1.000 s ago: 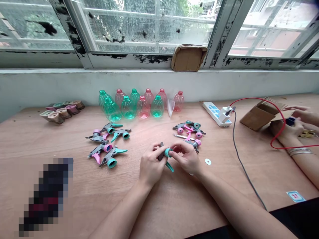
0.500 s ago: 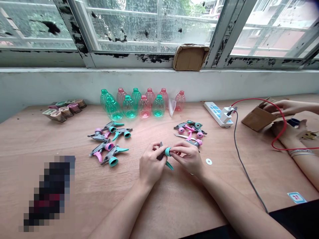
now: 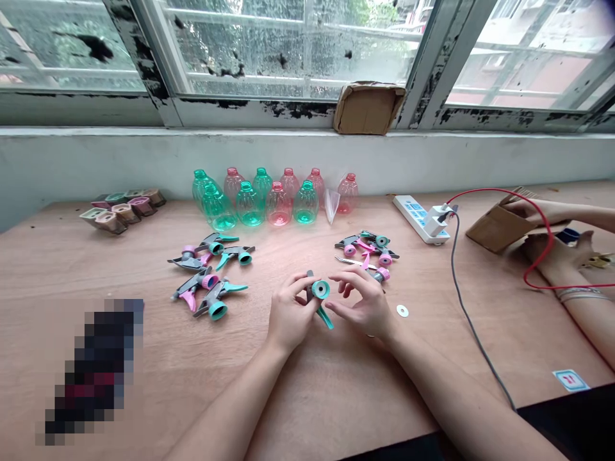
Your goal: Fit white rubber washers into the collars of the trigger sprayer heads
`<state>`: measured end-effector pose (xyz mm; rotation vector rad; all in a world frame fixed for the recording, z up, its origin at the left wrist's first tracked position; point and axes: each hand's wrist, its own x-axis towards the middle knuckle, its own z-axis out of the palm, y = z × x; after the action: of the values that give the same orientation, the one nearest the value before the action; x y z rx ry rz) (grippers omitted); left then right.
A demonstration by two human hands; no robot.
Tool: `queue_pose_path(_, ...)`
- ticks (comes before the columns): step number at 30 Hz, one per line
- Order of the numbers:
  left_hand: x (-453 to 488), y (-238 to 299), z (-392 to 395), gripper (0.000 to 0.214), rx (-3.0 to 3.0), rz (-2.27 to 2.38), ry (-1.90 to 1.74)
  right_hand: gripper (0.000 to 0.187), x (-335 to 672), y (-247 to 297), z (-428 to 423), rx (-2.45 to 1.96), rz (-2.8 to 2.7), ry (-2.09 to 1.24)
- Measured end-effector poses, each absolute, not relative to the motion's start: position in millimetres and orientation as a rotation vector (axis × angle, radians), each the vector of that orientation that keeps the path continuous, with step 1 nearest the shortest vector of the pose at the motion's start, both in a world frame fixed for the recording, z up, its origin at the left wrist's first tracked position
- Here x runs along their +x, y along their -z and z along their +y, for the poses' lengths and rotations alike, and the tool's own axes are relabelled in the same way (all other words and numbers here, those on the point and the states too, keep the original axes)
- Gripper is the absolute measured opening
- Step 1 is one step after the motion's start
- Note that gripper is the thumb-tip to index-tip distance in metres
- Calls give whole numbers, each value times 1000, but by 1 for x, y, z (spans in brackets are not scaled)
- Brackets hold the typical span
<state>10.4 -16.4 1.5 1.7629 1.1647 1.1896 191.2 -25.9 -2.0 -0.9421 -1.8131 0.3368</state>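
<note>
My left hand [image 3: 287,312] grips a grey spray head with a teal collar and teal trigger [image 3: 318,296], its collar turned toward me. My right hand [image 3: 364,303] sits just to the right of it, fingers spread and off the collar, holding nothing I can see. A small white washer [image 3: 402,311] lies on the wooden table [image 3: 307,384] right of my right hand. One pile of spray heads [image 3: 210,275] lies to the left, and another pile [image 3: 367,252] lies beyond my right hand.
Teal and pink plastic bottles [image 3: 269,200] stand in rows by the wall. Small coloured cups [image 3: 122,210] sit far left. A power strip [image 3: 423,219] with grey and red cables lies right. Another person's hands [image 3: 552,224] work at a cardboard box [image 3: 500,225]. A blurred dark object [image 3: 91,371] lies front left.
My right hand has let go of the teal collar and opened. My left hand has turned the spray head so the collar's opening faces me.
</note>
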Motion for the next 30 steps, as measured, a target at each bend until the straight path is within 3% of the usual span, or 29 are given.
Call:
queue_pose_path(11,8,-4,-16,49,1774,1108,-1178,29,213,-3,-10,-1026,-1927,-231)
queue_pose_path(20,4,-3,-9,31,1813,1236,-1197,43,271,3,20,-1614,-1239,-119)
queue_pose_path(26,-10,-4,3,32,1918,1413,-1128,49,294,9,30,-1760,-1305,137)
queue_pose_path(30,-22,-4,12,32,2029,1526,-1103,30,279,-2,20,-1600,-1616,109)
